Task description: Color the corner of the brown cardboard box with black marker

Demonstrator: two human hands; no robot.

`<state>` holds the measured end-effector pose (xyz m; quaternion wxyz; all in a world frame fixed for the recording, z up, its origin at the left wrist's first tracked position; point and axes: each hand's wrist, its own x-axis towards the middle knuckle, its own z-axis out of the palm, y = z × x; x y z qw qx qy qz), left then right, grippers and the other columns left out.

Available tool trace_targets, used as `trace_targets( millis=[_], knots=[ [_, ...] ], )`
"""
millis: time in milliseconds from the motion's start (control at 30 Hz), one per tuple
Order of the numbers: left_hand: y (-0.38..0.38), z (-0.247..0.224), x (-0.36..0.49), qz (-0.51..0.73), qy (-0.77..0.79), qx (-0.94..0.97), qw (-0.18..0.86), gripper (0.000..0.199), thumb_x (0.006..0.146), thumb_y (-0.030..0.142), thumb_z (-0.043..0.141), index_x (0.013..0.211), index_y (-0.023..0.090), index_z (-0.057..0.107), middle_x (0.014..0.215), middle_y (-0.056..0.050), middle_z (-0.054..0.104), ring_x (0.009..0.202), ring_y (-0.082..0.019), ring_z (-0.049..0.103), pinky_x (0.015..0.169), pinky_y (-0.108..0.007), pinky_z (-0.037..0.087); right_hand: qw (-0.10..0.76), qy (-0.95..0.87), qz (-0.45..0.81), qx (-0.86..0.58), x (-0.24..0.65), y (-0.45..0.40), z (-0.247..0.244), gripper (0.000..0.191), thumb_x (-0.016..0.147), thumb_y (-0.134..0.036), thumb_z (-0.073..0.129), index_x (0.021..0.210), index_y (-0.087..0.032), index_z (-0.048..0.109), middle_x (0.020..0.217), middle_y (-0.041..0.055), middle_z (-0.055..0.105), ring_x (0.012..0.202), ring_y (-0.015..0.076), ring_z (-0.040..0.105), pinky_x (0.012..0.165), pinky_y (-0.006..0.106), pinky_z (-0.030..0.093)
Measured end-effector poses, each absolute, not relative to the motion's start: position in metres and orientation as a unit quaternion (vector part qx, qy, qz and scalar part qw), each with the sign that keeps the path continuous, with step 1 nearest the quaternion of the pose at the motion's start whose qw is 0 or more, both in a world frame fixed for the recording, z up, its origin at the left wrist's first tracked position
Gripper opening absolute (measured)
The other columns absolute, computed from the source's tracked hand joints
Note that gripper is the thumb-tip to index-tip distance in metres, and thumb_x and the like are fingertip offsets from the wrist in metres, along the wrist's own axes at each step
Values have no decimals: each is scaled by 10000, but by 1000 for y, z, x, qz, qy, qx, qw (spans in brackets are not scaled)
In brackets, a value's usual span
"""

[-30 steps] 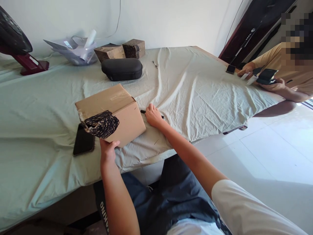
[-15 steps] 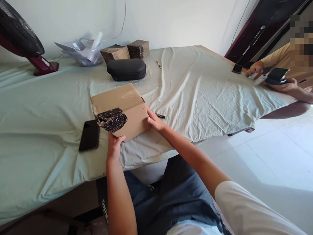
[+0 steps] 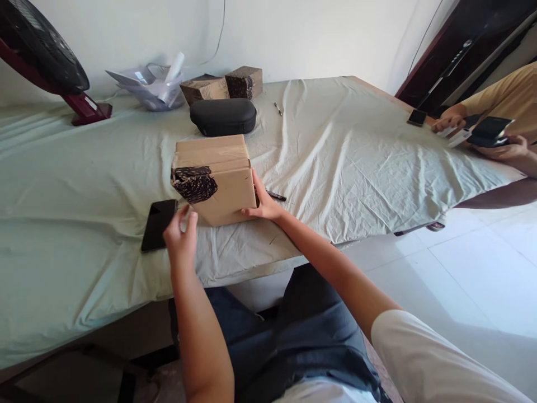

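A brown cardboard box [image 3: 232,193] stands on the cloth-covered table, with black scribble over its front left corner. My right hand [image 3: 264,201] grips the box by its right side, thumb on the front face and fingers round the edge. Just off the box's lower left corner is my left hand [image 3: 181,226], holding nothing, with thumb and fingers apart. Beside it lies a black smartphone [image 3: 158,224], partly behind the hand. A black marker pen [image 3: 277,196] rests right of the box, its near end hidden by my right hand.
Behind the box sit a black zip case [image 3: 223,117], two scribbled cardboard boxes [image 3: 243,83] and a clear plastic basket [image 3: 157,92]. A fan [image 3: 90,112] stands at left, a second pen [image 3: 278,108] farther back. At right another person's hands [image 3: 451,120] hold items near a phone [image 3: 417,117].
My left hand has let go of the box and moved left towards the smartphone. The box has turned slightly, its front now facing me more squarely, with my right hand still on it.
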<state>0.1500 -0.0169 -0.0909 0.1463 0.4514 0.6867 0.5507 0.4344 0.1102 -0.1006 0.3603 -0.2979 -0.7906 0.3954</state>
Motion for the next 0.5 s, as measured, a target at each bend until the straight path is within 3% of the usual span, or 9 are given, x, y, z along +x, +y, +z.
trace_targets(
  millis=[67,133,233,300,367,433,500],
  knots=[
    [-10,-80,126,532,728,419,107,529,811,511,909,1195,171,779,1407,-242,807,1468,-474,691,1361,-697,419,365,-788,395,-299,433,110,-101,1728,763,-972,801,1896,-91,-162,2005,272,-4,1874,451,57,1526,586,131],
    [-1,-72,101,479,781,388,102,591,566,428,1059,963,188,693,1386,-295,771,1573,-605,547,1374,-863,219,365,-791,388,-300,433,111,-102,1743,751,-986,801,1894,-86,-160,2003,282,-3,1874,460,42,1521,608,141],
    [17,-67,71,435,821,350,120,790,361,482,1141,750,246,494,1353,-343,731,1601,-732,410,1265,-1014,68,360,-800,369,-308,433,113,-103,1716,762,-965,821,1904,-100,-123,1998,289,57,1871,475,55,1520,649,93],
    [28,-67,58,430,827,338,130,857,343,571,1141,721,264,437,1338,-321,729,1593,-700,427,1260,-1011,128,357,-801,363,-315,433,114,-103,1679,781,-937,840,1915,-138,-107,1999,273,88,1870,474,78,1517,665,99],
    [33,-67,50,442,820,337,135,887,326,603,1135,717,275,410,1286,-265,747,1553,-618,500,1301,-930,257,357,-800,362,-319,433,115,-103,1662,784,-920,857,1920,-169,-96,2000,260,103,1869,469,98,1515,672,116],
    [32,-68,45,461,811,335,130,914,262,521,1136,723,290,381,1197,-205,756,1483,-568,562,1319,-848,344,362,-797,365,-316,433,115,-103,1666,779,-920,858,1919,-155,-87,1994,272,112,1867,464,108,1517,663,118],
    [22,-66,44,479,809,322,110,921,223,377,1107,753,308,357,1093,-161,730,1418,-581,581,1311,-867,330,369,-794,371,-309,432,114,-104,1681,771,-934,846,1913,-113,-75,1984,296,116,1866,463,108,1519,649,121]
  ],
)
